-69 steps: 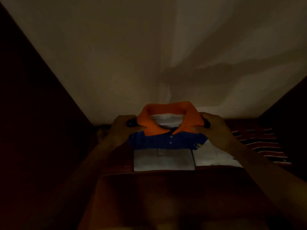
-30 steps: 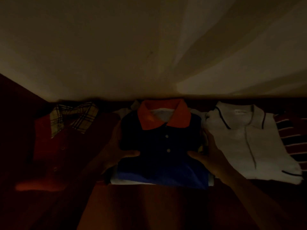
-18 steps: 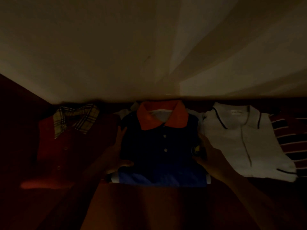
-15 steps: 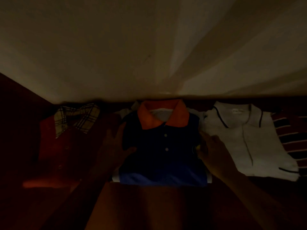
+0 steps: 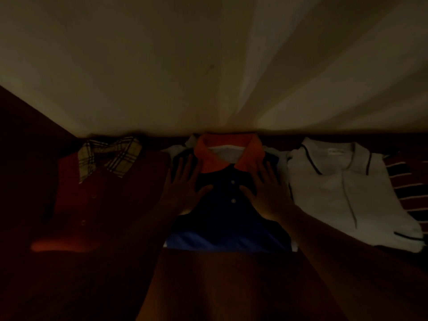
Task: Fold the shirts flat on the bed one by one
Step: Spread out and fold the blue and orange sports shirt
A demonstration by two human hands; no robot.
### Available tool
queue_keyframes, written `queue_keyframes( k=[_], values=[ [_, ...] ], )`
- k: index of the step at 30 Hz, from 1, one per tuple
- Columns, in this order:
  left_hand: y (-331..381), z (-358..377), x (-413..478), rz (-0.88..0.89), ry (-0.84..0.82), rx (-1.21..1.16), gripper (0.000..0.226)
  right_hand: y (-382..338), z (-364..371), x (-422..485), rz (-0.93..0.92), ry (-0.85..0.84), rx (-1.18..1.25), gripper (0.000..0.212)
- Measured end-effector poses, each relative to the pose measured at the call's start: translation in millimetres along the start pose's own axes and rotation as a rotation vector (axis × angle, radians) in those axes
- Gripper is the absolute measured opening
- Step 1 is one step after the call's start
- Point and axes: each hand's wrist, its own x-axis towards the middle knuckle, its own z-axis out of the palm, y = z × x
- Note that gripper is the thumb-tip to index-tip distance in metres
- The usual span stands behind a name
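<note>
- navy polo [image 5: 229,218], orange collar, folded on bed [image 5: 220,286]
- left grip [image 5: 185,188], right grip [image 5: 266,191] pressed flat on its chest, fingers spread
- red shirt [image 5: 97,200] left of it, white polo [image 5: 342,193] right

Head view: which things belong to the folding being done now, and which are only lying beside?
In hand: blue shirt with orange collar; left hand and right hand, both pressing flat on it; bed beneath.
Lying by: red shirt with checked collar; white shirt with dark trim; striped shirt at the right edge; wall.
</note>
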Motion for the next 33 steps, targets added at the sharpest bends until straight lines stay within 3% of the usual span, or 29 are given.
queue_keyframes(
  k=[3,5,7,9,11,16,22,29,33],
  values=[
    [12.4,-45.8,-1.8,-0.003,-0.228,-0.016,0.085,-4.6,-50.4,2.8,0.012,-0.249,-0.033,0.073],
    [20.4,-83.3,-7.6,-0.027,-0.275,-0.066,0.068,-15.5,-88.2,-1.2,0.035,-0.285,0.073,0.045],
    [25.5,-122.3,-19.6,-0.107,-0.133,0.019,0.048,-30.5,-127.4,-10.8,0.077,-0.195,0.197,0.036],
    [28.4,-158.6,-38.8,-0.152,0.046,0.09,0.038,-44.7,-168.3,-22.4,0.084,-0.123,0.075,0.04],
    [27.9,-193.0,-63.2,-0.147,0.135,0.079,0.041,-60.9,-207.9,-39.3,0.046,-0.035,-0.102,0.026],
    [18.4,-274.8,-148.9,-0.211,0.208,0.114,0.043,-116.5,-292.3,-100.3,-0.13,0.183,-0.21,0.032],
    [1.5,-327.6,-296.2,-0.353,0.194,0.085,0.042,-177.3,-359.8,-194.2,-0.344,0.181,-0.231,0.033],
    [3.0,-366.1,-481.8,-0.761,0.332,-0.172,0.052,-273.3,-406.3,-298.8,-0.671,0.174,-0.329,0.036],
    [8.1,-349.3,-593.3,-0.924,0.422,-0.236,0.05,-336.1,-405.3,-368.3,-0.901,0.149,-0.347,0.037]
  ],
)
